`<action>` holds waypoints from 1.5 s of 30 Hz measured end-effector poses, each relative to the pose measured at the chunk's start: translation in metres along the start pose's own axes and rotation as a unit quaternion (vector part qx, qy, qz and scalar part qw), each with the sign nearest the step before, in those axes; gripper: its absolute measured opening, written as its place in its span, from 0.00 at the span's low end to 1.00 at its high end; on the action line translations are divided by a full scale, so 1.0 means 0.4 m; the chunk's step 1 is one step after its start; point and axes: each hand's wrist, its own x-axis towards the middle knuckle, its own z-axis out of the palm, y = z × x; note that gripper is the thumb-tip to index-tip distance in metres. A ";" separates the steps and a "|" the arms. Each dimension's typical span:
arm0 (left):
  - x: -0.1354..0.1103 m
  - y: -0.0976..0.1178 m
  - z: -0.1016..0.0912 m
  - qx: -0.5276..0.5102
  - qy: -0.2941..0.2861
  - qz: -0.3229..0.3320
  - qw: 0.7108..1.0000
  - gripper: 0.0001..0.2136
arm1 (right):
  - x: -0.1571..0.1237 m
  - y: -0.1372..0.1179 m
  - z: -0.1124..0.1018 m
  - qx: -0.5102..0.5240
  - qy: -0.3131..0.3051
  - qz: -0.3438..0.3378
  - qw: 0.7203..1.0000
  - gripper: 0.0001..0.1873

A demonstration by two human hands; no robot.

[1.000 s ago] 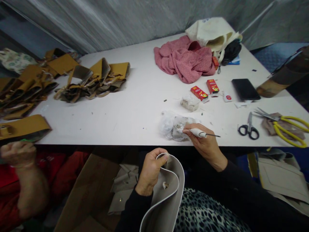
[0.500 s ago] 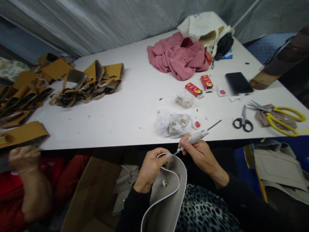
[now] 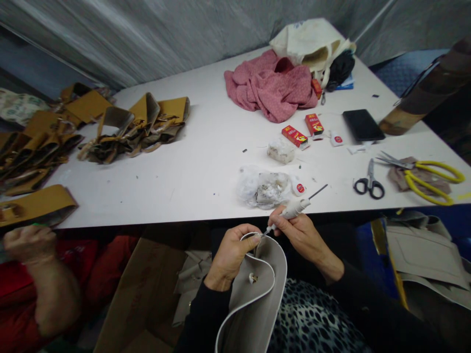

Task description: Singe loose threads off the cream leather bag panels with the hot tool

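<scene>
In the head view, the left hand (image 3: 228, 255) is holding a curved beige panel (image 3: 263, 304) at its far rim, thumb and fingers closing narrowly on it; the panel is hanging at the near edge of the table (image 3: 198, 186). A small metal fitting (image 3: 253, 278) is sitting on its inner face. The right hand (image 3: 307, 240) is gripping a white-handled tool (image 3: 294, 209), its near tip reaching the rim beside the left thumb; whether it is touching cannot be told. Just beyond the tool, a crumpled plastic wrap (image 3: 250, 186) is lying on the table. To the right, black-handled scissors (image 3: 370, 186) are resting near yellow-handled cutters (image 3: 434, 181). Farther off, a pink cloth (image 3: 268, 86) is lying bunched. At far left, mustard pieces (image 3: 147, 122) are lying in heaps, and a co-worker's fist (image 3: 31, 242) is showing near them.
</scene>
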 end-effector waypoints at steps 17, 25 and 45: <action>0.018 -0.047 0.008 -0.091 -0.024 -0.032 0.995 0.14 | -0.038 -0.052 -0.083 -0.308 -0.229 -0.237 0.893 0.10; 0.009 -0.042 0.012 -0.093 -0.038 -0.021 0.995 0.15 | -0.039 -0.107 -0.082 -0.426 -0.279 -0.336 0.792 0.13; -0.030 -0.030 0.040 0.146 0.037 0.076 0.986 0.04 | -0.149 -0.004 -0.049 -0.044 0.157 -0.061 0.985 0.11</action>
